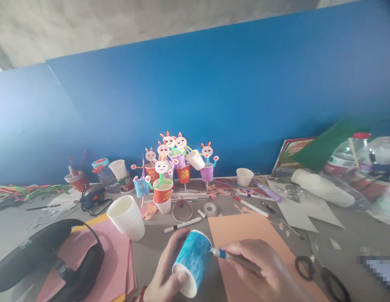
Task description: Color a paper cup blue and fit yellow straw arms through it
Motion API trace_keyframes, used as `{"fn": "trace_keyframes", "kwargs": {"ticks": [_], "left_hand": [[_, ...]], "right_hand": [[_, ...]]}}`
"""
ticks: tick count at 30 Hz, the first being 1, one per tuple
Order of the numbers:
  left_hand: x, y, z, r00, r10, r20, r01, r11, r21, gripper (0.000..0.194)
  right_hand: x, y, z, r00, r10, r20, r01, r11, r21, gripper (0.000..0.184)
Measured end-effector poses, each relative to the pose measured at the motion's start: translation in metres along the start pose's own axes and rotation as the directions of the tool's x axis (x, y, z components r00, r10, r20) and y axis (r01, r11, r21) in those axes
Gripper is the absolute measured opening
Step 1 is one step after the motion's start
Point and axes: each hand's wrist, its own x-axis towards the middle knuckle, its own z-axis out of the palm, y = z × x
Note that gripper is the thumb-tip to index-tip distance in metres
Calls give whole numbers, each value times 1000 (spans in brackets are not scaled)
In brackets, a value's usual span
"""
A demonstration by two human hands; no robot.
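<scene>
My left hand (166, 272) grips a paper cup (195, 258) tilted on its side, its outer wall coloured blue in streaks and its rim white. In my right hand (260, 264) is a blue marker (224, 254), its tip at the cup's edge on the right. Beneath my right hand lies a sheet of orange paper (242, 228). A white marker with a dark band (182, 225) rests on the table just beyond the cup, near a small white cap (201, 213) and a roll of clear tape (210, 209).
Rabbit-faced cup figures (163, 191) stand at the back. Stacked white cups (127, 218), pink paper (109, 247) and black headphones (84, 268) are on the left. Black-handled scissors (335, 283), cut white paper (297, 212) and bagged cups (322, 188) lie right. A blue panel (188, 92) rises behind.
</scene>
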Motion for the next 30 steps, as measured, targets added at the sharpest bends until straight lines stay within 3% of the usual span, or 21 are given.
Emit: {"fn": "trace_keyframes", "kwargs": {"ticks": [4, 8, 13, 16, 21, 25, 30], "left_hand": [[-1, -10, -4, 981, -188, -41, 174, 958, -229, 69], [7, -12, -1, 964, -263, -36, 219, 866, -450, 63], [13, -2, 4, 945, -321, -56, 252, 828, -501, 59], [11, 1, 4, 960, -279, -36, 245, 892, -379, 59], [5, -3, 4, 994, -98, 58, 96, 995, 34, 77], [3, -3, 4, 998, -58, 40, 39, 930, 367, 85], [4, 0, 3, 999, -33, -9, 34, 884, 467, 85]], "right_hand": [[-1, 3, 3, 1000, 26, 10, -26, 1000, 17, 30], [-2, 4, 4, 1000, 26, 3, -26, 999, -21, 31], [-2, 4, 4, 1000, 5, 9, -4, 999, -49, 28], [-2, 5, 4, 1000, 4, -24, -4, 1000, -13, 25], [-4, 8, 6, 996, 80, -42, -74, 990, 124, 27], [-7, 14, 7, 990, 121, -71, -105, 975, 197, 30], [-11, 22, 11, 964, 196, -178, -119, 922, 369, 29]]}}
